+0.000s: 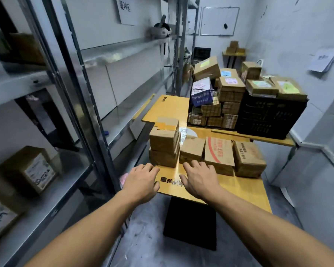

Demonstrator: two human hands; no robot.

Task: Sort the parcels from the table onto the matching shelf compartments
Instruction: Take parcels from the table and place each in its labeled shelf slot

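Left hand (pixel 141 182) is open, fingers loosely spread, over the near-left corner of the yellow table (pixel 239 189). To its left stands the metal shelf rack (pixel 71 112), with a labelled cardboard parcel (pixel 30 170) in a lower compartment. Just beyond the left fingertips sits a stack of two brown parcels (pixel 164 145); whether the fingers touch it cannot be told. Right hand (pixel 199 180) is near the left one, also open and holding nothing, its fingertips at the front of a small plain parcel (pixel 192 151). Right of that hand, side by side, lie a red-printed parcel (pixel 219 155) and a dark-printed parcel (pixel 248 158). Farther beyond both hands, a wire basket (pixel 191 112) and a black crate (pixel 270 116) are heaped with more parcels.
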